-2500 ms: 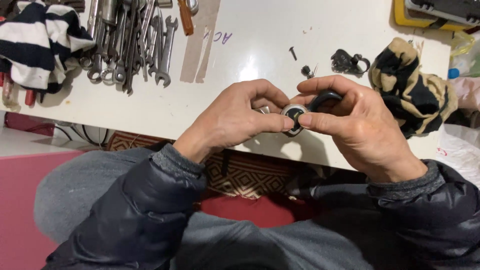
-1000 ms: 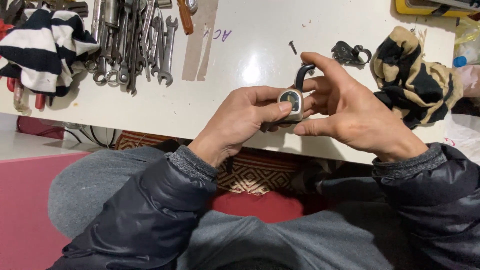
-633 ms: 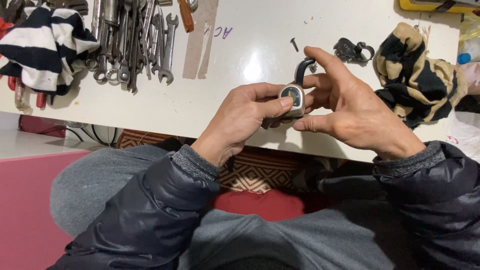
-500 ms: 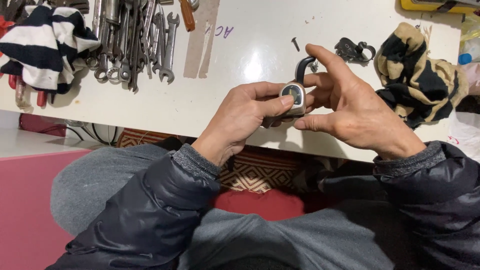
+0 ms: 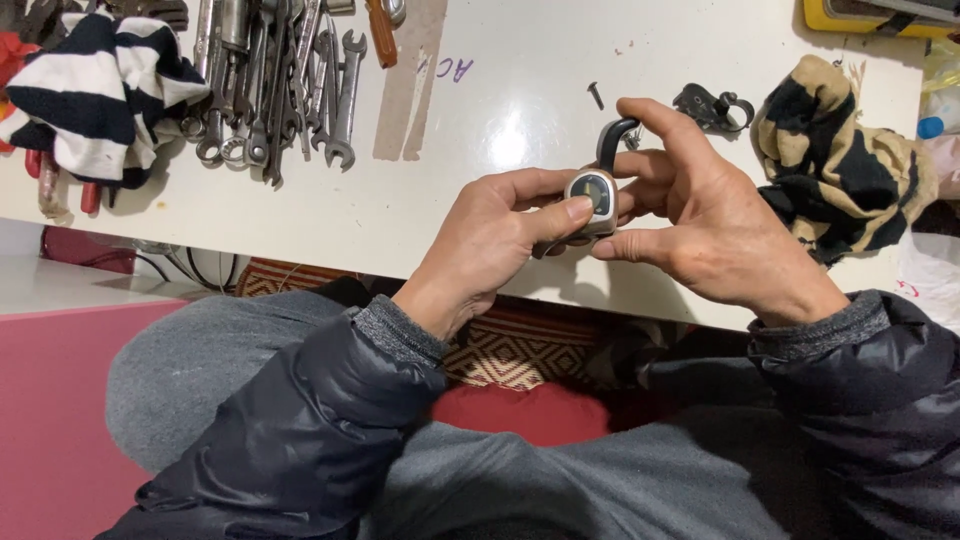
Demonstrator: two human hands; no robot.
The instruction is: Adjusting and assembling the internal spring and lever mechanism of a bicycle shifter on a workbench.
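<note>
- Nearest the camera are the person's lap in grey trousers (image 5: 560, 490) and the dark padded sleeves (image 5: 300, 440) of a jacket, with a red cushion (image 5: 520, 415) showing between the knees.
- The left hand (image 5: 495, 240) is curled closed around the lower side of a small grey gadget (image 5: 594, 196), its thumb pressed flat just beside the dark little screen on the face.
- The right hand (image 5: 715, 225) holds the same gadget from the other side; its thumb sits under the body, the middle fingers tuck in behind it, and the forefinger stretches out straight, so this hand is only half closed.
- The gadget is held in the air just above the near edge of the white bench (image 5: 480, 110), between the two hands, with its face turned up toward the camera.
- A dark curved strap (image 5: 610, 140) rises from the top of the gadget and passes under the right forefinger.
- Beyond the hands, a black screw (image 5: 595, 95) lies on the bench, and a small black clamp (image 5: 712, 106) sits near it to the right.
- At the right edge lies a crumpled tan-and-black cloth (image 5: 840, 160).
- Far left, a row of wrenches (image 5: 280, 85) lies spread out, beside a black-and-white striped cloth (image 5: 95, 95).
- A strip of brown tape (image 5: 412, 75) is stuck on the bench just right of the wrenches.
</note>
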